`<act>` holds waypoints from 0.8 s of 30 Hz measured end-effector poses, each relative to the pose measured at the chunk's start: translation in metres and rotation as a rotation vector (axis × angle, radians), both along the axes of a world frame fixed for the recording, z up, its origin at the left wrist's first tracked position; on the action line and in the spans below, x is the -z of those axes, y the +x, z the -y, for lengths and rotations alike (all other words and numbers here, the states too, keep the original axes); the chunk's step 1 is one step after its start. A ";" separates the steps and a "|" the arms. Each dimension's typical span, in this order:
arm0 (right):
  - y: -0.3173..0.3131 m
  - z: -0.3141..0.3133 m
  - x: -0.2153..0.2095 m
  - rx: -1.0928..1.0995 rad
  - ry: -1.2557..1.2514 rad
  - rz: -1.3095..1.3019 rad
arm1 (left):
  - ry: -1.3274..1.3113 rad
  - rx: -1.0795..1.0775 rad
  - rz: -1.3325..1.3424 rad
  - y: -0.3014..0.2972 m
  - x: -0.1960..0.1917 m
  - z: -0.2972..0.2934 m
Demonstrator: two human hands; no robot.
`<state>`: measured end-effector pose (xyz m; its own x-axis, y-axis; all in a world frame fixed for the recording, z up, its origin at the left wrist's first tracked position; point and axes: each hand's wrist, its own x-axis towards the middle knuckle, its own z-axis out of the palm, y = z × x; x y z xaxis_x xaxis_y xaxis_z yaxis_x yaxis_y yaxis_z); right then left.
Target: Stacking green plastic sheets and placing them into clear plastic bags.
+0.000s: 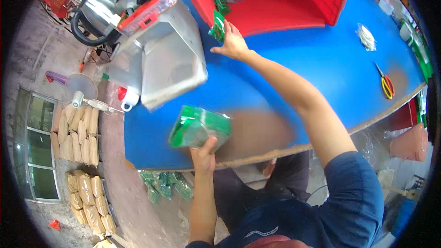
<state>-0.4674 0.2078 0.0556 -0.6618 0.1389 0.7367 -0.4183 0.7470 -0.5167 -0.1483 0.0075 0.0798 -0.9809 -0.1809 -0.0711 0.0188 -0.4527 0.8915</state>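
Note:
My left hand is closed on a shiny green-and-clear plastic packet, slightly blurred, above the near left part of the blue table. The thumb lies across the packet's lower edge. My right hand reaches to the front left edge of a red plastic bin, thumb and fingers apart. Right by its fingertips is a small green packet; whether they touch is hard to make out. Another green packet lies inside the bin, next to a clear one.
The blue table carries an open metal box, an electric kettle, a white cup, scissors and a packet of something white. Below the left edge lie several green packets. Brown bundles are stacked by the wall.

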 end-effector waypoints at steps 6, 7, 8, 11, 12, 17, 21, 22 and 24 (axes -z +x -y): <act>-0.020 -0.002 -0.003 -0.135 0.123 0.309 | -0.525 0.231 0.014 -0.036 -0.031 0.028; 0.000 -0.004 -0.025 -0.183 0.205 0.354 | -0.852 0.216 -0.283 -0.048 -0.041 0.038; 0.024 -0.019 -0.046 -0.211 0.297 0.408 | -1.154 0.211 -0.591 -0.062 -0.047 0.035; 0.109 -0.059 -0.114 -0.682 0.569 0.605 | -1.392 0.156 -0.783 -0.092 -0.082 -0.006; 0.123 -0.064 -0.124 -0.904 0.612 0.660 | -1.373 0.173 -0.787 -0.099 -0.074 -0.007; 0.027 -0.073 -0.108 -1.205 -0.307 1.083 | -0.824 0.550 -0.196 -0.083 -0.035 0.000; -0.139 -0.047 -0.056 -0.231 -0.400 0.359 | -0.650 0.221 0.222 -0.010 0.010 0.032; -0.166 -0.038 -0.051 -0.241 -0.396 0.358 | -0.555 0.054 0.216 -0.003 -0.002 0.016; -0.212 -0.026 -0.041 -0.008 -0.312 0.397 | -0.634 -0.031 0.277 0.004 0.001 0.007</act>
<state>-0.6792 0.2338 0.0962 -0.8847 0.3057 0.3520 -0.1494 0.5293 -0.8352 -0.1446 0.0002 0.0791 -0.9357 -0.2976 -0.1893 -0.2428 0.1542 0.9578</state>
